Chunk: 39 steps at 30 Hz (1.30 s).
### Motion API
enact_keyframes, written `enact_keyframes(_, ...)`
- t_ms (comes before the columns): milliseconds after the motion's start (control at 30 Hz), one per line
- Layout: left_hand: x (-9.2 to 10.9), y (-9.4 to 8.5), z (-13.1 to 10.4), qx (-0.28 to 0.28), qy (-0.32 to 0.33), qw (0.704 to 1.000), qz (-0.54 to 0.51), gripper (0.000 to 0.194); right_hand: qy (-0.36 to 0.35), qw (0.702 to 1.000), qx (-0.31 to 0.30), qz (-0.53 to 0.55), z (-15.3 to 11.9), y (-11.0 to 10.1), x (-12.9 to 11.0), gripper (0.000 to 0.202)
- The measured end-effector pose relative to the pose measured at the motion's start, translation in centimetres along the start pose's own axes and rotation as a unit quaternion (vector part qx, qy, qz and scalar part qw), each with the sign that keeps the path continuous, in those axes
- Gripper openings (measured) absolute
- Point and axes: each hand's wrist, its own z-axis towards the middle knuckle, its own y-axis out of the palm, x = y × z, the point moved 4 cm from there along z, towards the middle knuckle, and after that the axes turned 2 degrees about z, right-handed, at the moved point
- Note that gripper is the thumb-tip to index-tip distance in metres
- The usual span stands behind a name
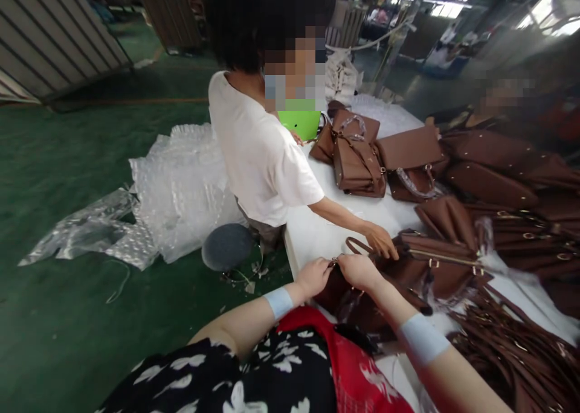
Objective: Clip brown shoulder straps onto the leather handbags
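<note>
Close together at the table's near edge, my left hand and my right hand are both closed, fingertips pinching at a small metal clasp. A thin brown strap loops up just beyond my right hand. Beneath my hands lies a dark brown handbag, partly covered by them. My fingers hide how the clasp, strap and bag join. Right past my right hand, a co-worker's hand rests by another brown handbag with a zip and gold-coloured fittings.
Several brown handbags stand on the white table, some with wrapped handles. Loose brown straps pile up at lower right. A co-worker in a white shirt stands opposite, by a dark round stool and clear plastic wrap.
</note>
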Motion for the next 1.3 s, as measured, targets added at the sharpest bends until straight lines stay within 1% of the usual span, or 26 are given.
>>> enact_keyframes(200,0.2,0.2,0.4,0.004,0.016,1.000,0.027,0.032,-0.012,1.000,0.000,-0.006,0.1,-0.1,-0.2,0.035)
enact_keyframes(400,1.0,0.0,0.2,0.013,-0.009,0.999,0.048,0.040,-0.007,1.000,-0.022,0.003,0.1,-0.1,0.0,0.035)
enact_keyframes(500,1.6,-0.3,-0.1,0.006,-0.018,0.998,0.063,0.038,-0.019,0.999,-0.045,0.014,0.3,-0.2,0.3,0.033)
enact_keyframes(567,1.8,-0.6,-0.3,0.001,-0.025,0.997,0.076,0.035,-0.036,0.998,-0.056,0.018,0.6,0.3,0.6,0.033)
enact_keyframes(667,1.6,-0.9,0.1,0.005,-0.033,0.995,0.093,0.033,-0.042,0.997,-0.058,0.036,1.2,1.8,1.1,0.036)
enact_keyframes(767,1.3,-1.2,0.8,0.020,-0.024,0.995,0.099,0.028,-0.031,0.997,-0.025,0.060,1.2,2.8,1.6,0.033)
enact_keyframes(833,1.2,-1.1,1.2,0.027,-0.012,0.995,0.097,0.026,-0.027,0.997,0.009,0.069,0.3,2.4,1.8,0.025)
enact_keyframes(933,1.0,-0.7,1.4,0.030,-0.003,0.995,0.092,0.026,0.001,0.997,0.045,0.064,-2.3,0.1,2.7,0.018)
enact_keyframes(1033,0.5,-0.2,1.5,0.043,-0.012,0.995,0.092,0.030,0.040,0.995,0.076,0.046,-5.6,-2.9,5.1,0.019)
enact_keyframes(1100,0.1,-0.1,1.5,0.053,-0.017,0.994,0.097,0.033,0.071,0.993,0.084,0.039,-7.9,-4.0,7.4,0.018)
enact_keyframes(1133,-0.1,-0.1,1.6,0.056,-0.017,0.993,0.100,0.033,0.092,0.992,0.080,0.039,-9.1,-4.1,8.6,0.017)
enact_keyframes(1200,-0.3,-0.2,1.5,0.059,-0.006,0.992,0.107,0.033,0.136,0.988,0.064,0.046,-11.4,-3.2,10.6,0.017)
enact_keyframes(1300,-0.3,-0.4,1.2,0.063,0.022,0.991,0.112,0.030,0.188,0.978,0.044,0.082,-14.4,-0.3,12.2,0.018)
